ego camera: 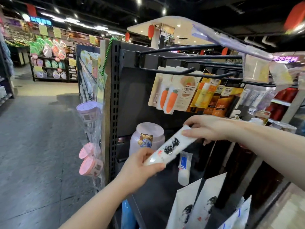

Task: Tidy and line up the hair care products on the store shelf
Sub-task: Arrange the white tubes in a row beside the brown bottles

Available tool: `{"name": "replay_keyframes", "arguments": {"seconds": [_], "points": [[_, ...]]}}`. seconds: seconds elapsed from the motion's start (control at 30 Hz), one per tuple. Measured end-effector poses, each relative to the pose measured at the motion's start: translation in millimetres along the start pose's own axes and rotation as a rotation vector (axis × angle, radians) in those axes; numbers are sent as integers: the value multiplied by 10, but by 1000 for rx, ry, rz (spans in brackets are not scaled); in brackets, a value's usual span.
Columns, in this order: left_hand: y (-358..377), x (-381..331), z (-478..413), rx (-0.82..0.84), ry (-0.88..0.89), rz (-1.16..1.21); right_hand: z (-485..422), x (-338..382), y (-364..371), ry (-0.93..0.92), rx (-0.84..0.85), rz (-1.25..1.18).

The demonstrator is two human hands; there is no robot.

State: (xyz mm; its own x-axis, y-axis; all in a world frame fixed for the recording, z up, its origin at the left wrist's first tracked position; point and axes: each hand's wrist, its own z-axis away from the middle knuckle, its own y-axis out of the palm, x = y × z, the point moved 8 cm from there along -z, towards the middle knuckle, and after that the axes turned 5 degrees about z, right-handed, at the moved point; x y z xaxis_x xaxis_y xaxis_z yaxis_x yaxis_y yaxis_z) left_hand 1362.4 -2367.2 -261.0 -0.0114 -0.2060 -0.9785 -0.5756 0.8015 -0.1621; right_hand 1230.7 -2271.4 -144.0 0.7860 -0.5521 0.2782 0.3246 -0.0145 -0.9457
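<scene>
We face the dark shelf [132,96], where a lilac jar [148,134] stands at the back left. In front of it we hold a white tube [171,146] slanted in the air. Our left hand [138,169] grips its lower end and our right hand [209,128] pinches its upper end.

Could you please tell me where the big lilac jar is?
In the head view, the jar stands on the shelf left of centre, just behind the white tube that the left hand grips, below the carrot packs.

Black shelf [153,192]: lilac jar [148,131], white tubes [184,205].
</scene>
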Motion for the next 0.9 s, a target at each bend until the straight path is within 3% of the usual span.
{"name": "replay_keyframes", "arguments": {"seconds": [0.13, 0.3, 0.4, 0.57, 0.9], "points": [[-39, -206, 114, -133, 106, 111, 132, 32, -45, 26, 31, -427], [43, -390, 308, -99, 119, 212, 301, 195, -258, -109, -64, -573], [30, -440, 408, -92, 87, 234, 324, 317, -263, -188, -67, -537], [-177, -507, 586, -246, 115, 156, 336, 555, -23, -288, 19, -301], [-273, -425, 805, -301, 28, 29, 392, 719, 607, -304, 288, 9]]}}
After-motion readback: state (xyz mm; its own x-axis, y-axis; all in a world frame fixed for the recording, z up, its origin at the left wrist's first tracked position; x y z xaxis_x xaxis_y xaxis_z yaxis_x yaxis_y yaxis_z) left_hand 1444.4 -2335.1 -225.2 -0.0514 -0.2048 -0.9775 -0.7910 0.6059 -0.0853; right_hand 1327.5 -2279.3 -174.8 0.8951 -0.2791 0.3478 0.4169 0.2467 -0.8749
